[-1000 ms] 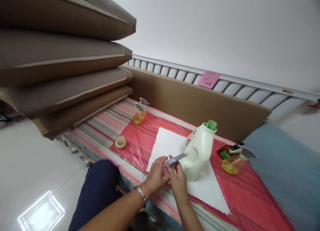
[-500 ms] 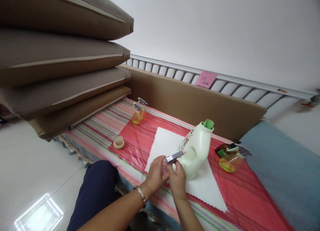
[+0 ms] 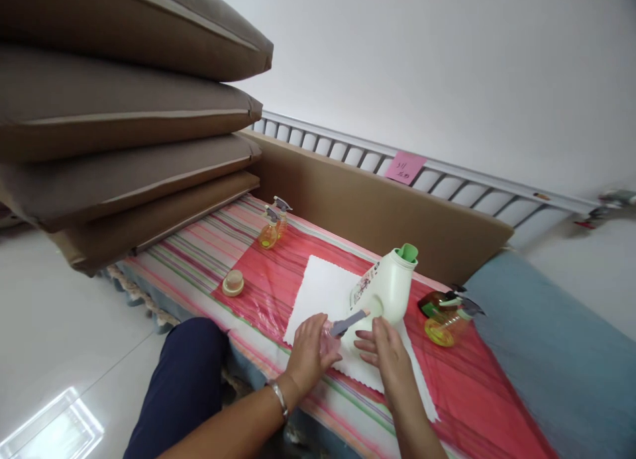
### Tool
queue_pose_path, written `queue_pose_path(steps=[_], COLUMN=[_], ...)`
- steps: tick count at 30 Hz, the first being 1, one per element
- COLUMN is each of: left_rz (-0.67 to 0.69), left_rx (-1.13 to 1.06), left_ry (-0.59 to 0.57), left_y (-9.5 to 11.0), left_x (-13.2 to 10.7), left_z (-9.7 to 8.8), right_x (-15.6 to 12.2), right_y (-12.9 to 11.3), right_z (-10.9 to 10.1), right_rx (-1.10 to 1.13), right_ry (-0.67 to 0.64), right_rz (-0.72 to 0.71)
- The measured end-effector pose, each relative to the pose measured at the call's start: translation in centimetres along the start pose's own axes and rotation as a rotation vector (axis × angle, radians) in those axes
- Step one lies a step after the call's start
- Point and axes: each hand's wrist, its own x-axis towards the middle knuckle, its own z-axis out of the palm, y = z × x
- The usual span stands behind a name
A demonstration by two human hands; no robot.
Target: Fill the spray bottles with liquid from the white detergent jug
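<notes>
My left hand (image 3: 307,354), with a silver bangle on the wrist, is wrapped round a pink spray bottle (image 3: 330,340). The grey spray head (image 3: 348,322) of that bottle points up and to the right. To its right, my right hand (image 3: 385,353) is free of the bottle, fingers stretched out and holding nothing. Just beyond both hands a large pale green jug (image 3: 397,287) stands on a white cloth (image 3: 318,283) with a scalloped edge. A green spout insert (image 3: 408,252) shows at its mouth. My hands partly hide the jug's lower part.
Two yellow spray bottles (image 3: 269,236) stand at the back left. A small round lid (image 3: 233,283) lies nearer on the red sheet (image 3: 258,300). At right are a yellow spray bottle (image 3: 441,330) and a dark bottle (image 3: 431,305). Stacked cushions (image 3: 129,134) rise at left; a brown board (image 3: 368,194) stands behind.
My right hand has let go of the pink spray bottle and moved right, its fingers opening. My left hand keeps hold of the bottle. The view has shifted slightly.
</notes>
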Motion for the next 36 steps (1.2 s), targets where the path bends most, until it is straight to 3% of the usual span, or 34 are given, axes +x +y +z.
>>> queue_pose_path(steps=[5,10,14,19,23,26,30,36], left_rz=[0.089,0.223,0.162,0.158,0.184,0.235,0.292,0.407], left_rx=[0.106,0.124,0.179,0.388,0.614,0.721,0.809,0.85], left_ry=[-0.056,-0.222,-0.214,-0.198,-0.202,-0.257,-0.275,-0.228], left_y=[0.7,0.6,-1.9,-5.6,-7.3,-8.3,-9.5,-10.9], left_x=[-2.2,-3.4,-3.0,-1.2,-0.7,-0.6,-0.5,-0.5], left_z=[0.1,-2.5,-3.8,-1.9,-0.5,-0.6,-1.1,-1.3], right_x=[1.1,1.3,1.0,1.6,4.2,7.2,11.3,16.4], right_y=[-1.9,-1.1,-2.1,-4.3,-4.1,-2.7,-0.9,0.4], right_z=[0.3,-1.5,-6.2,-15.0,-21.9,-25.6,-28.0,-27.7], right_rx=[-0.201,-0.236,-0.324,-0.556,-0.76,-0.939,-1.142,-1.283], right_ry=[-0.013,-0.085,-0.151,-0.162,-0.103,-0.062,-0.064,-0.094], right_rz=[0.02,-0.042,-0.155,-0.202,-0.161,-0.106,-0.036,-0.014])
